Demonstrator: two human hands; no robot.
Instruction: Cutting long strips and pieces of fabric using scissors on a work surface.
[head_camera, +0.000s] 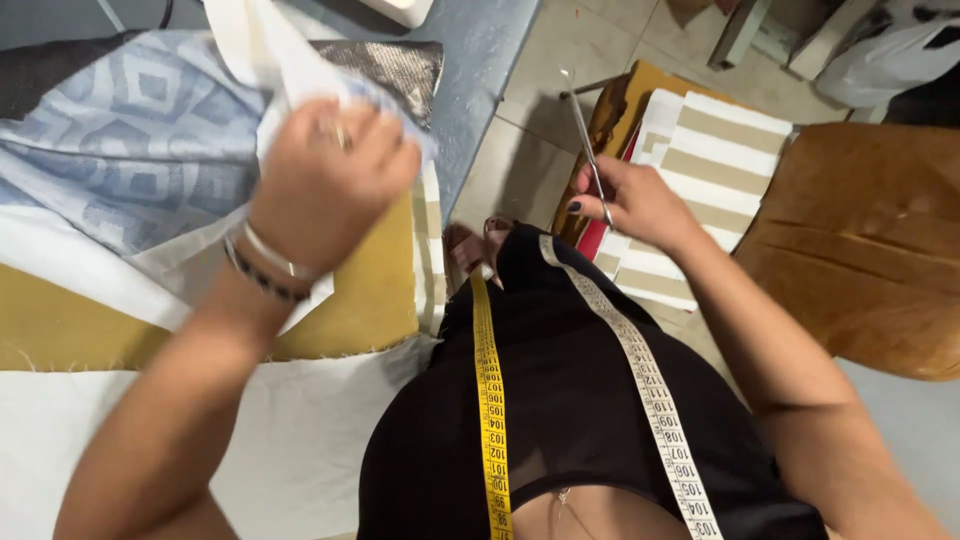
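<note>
So my left hand is bunched up tight on a wad of white fabric, which runs up and away from my knuckles toward 11 o'clock and goes off the top edge. You only see the back of that hand, so the fingers and exactly how much cloth is in there are hidden. It's a bit blurry too. Right behind it, at 9 o'clock, lies the blue patterned fabric, and below at 6 o'clock there's a mustard-yellow fabric on the worktable.

My right hand is off the table edge, at 3 o'clock from the left one and well apart from it. It's pinched closed around a thin metal tool that sticks up toward 12 o'clock from my fingers. Can't make out what kind of tool it is, the lower end is buried in my grip. That hand sits over a stack of beige-and-white striped fabric, next to a brown seat cut off at the right. Tape measure hangs round my neck.
</note>
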